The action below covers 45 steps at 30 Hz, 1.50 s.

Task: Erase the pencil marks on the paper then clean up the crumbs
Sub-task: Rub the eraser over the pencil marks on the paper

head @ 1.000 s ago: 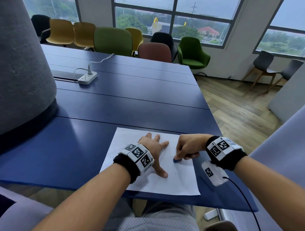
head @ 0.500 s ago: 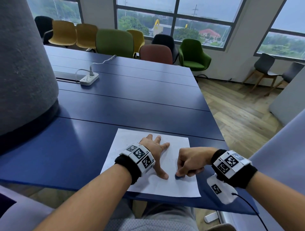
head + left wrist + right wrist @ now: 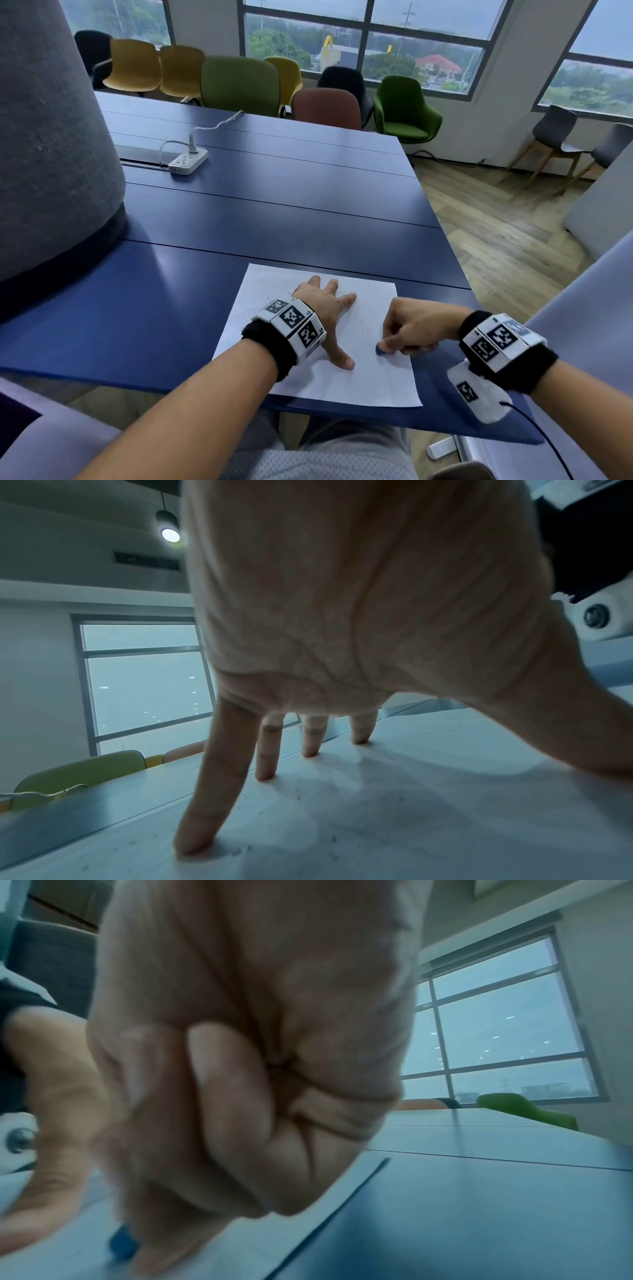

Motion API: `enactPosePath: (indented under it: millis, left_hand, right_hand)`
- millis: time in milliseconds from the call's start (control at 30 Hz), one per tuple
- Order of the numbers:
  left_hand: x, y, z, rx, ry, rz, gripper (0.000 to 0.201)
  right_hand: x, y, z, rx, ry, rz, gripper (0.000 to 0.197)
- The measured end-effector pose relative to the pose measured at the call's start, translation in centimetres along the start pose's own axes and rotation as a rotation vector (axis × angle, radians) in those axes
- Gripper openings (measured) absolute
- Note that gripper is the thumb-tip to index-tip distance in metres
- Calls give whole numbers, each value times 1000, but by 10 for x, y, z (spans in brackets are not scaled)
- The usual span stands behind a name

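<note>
A long dark blue bench (image 3: 274, 212) fills most of the head view, with a broad grey fabric-covered column (image 3: 51, 137) rising at its left side. A row of chairs (image 3: 239, 85) in yellow, green, rust and black stands along the far edge under large windows. A white power strip (image 3: 188, 162) with a plugged-in cable lies on the far left part of the bench.

A white sheet of paper (image 3: 376, 380) lies flat at the near edge of the bench, right of centre. Small dark crumbs (image 3: 240, 850) speckle it, thickest around the left fingertips.

The left hand (image 3: 325, 308) is released and spread, its straight fingers (image 3: 202, 818) and thumb pressing down on the middle of the paper.

The right hand (image 3: 414, 325) is clenched into a grip on a small blue eraser (image 3: 381, 349), pinched at the fingertips with only its lower tip showing. The eraser touches the paper just right of the left thumb, near the sheet's right edge. In the right wrist view, the eraser (image 3: 123, 1242) shows as a blurred blue patch under the curled fingers.

Compared with half a second ago, the right hand and eraser sit slightly farther up the sheet; the left hand has stayed in place.
</note>
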State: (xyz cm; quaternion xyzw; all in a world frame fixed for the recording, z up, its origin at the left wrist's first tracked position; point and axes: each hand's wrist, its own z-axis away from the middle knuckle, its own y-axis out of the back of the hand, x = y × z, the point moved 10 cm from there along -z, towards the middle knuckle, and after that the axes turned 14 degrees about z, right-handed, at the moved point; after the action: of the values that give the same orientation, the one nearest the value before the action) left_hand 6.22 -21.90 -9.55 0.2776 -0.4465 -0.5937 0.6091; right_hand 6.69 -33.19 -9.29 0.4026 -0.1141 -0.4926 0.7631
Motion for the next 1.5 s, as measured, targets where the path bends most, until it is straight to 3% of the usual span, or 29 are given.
enactPosePath:
  millis: [100, 233, 400, 567, 700, 900, 1067, 1200, 1267, 1367, 1433, 1500]
  left_hand:
    - [2, -1, 0, -10, 0, -7, 127]
    - [0, -1, -2, -10, 3, -13, 127]
    - [0, -2, -3, -16, 1, -9, 128]
    - [-2, -3, -3, -16, 10, -8, 128]
    - [-1, -2, -4, -23, 10, -8, 128]
    - [-3, -4, -5, -36, 16, 2, 129]
    - [-2, -3, -4, -25, 12, -6, 128]
    - [-1, -3, -2, -27, 6, -2, 127]
    - [-1, -2, -2, -25, 6, -8, 127]
    - [0, -2, 0, -22, 6, -11, 126]
    - [0, -2, -1, -19, 1, -14, 126]
    - [-1, -3, -3, -13, -2, -11, 126]
  right_hand:
    - [-7, -19, 5, -116, 42, 74, 22]
    - [9, 9, -1, 66, -32, -43, 29]
    - [4, -12, 5, -54, 24, 28, 27]
    - [19, 6, 1, 84, -30, -32, 27]
    - [9, -11, 5, -53, 21, 33, 25]
    - [24, 27, -6, 216, -80, -4, 30]
    - [11, -3, -1, -14, -12, 97, 28]
    - [22, 27, -7, 201, -70, 25, 29]
    - [18, 19, -7, 141, -45, 68, 28]
    - [8, -6, -3, -83, -18, 153, 24]
    - [8, 10, -11, -3, -44, 104, 23]
    - [15, 39, -19, 214, -94, 29, 27]
